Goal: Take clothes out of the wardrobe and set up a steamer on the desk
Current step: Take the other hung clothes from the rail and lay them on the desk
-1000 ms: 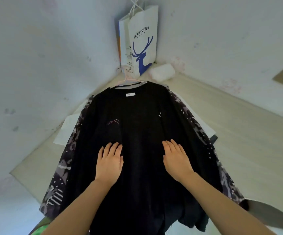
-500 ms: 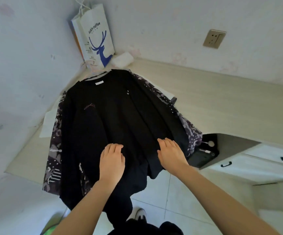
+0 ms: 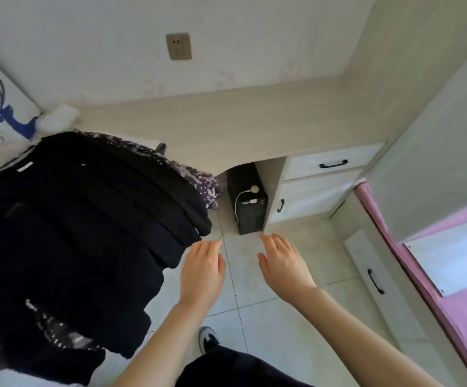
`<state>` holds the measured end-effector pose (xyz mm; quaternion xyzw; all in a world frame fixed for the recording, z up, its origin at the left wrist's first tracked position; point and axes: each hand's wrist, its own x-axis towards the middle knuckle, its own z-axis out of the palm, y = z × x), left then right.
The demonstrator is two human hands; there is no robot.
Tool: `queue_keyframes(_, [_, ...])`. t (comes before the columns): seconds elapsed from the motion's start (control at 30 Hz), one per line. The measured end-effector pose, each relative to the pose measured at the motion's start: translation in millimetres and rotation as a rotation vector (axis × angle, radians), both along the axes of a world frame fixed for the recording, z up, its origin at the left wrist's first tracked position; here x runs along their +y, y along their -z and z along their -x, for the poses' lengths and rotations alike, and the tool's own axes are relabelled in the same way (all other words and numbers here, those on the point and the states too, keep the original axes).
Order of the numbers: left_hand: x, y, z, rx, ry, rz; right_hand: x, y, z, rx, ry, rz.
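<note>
Both hands held out over the pale tiled floor, palms down, fingers straight and loose, nothing gripped. Left hand just right of the black garment's hem, apart from it or barely grazing; hard to tell at this angle. Right hand further right, clear of everything.

Black long-sleeved top spread flat on the left end of the pale wood-grain worktop, lower part draped over the near edge. Purple-grey patterned garment underneath, showing along the right side and at near left.

White paper bag with blue deer print standing at far left against the wall, white soft bundle beside it. Beige wall socket above the worktop. Black box-shaped unit with white cable on the floor under the worktop, left of the white drawers with black handles. Pink bedding at right.
</note>
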<state>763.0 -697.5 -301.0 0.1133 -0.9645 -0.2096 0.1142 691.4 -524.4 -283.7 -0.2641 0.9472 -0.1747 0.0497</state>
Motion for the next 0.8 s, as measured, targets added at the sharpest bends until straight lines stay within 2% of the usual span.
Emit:
queue_keyframes(0.2, [122.1,-0.2,-6.9,-0.019,0.221,0.001,136.1,3.4,-52.7,0.001,0.243,0.014])
queue_keyframes(0.43, [244.9,9.5,-22.6,-0.07,0.428,-0.067,258.0,13.5,-117.9,-0.03,0.456,0.008])
queue_keyframes(0.8, [373.5,12.6,-2.8,-0.075,0.729,-0.039,370.2,19.3,-165.9,-0.103,0.788,0.047])
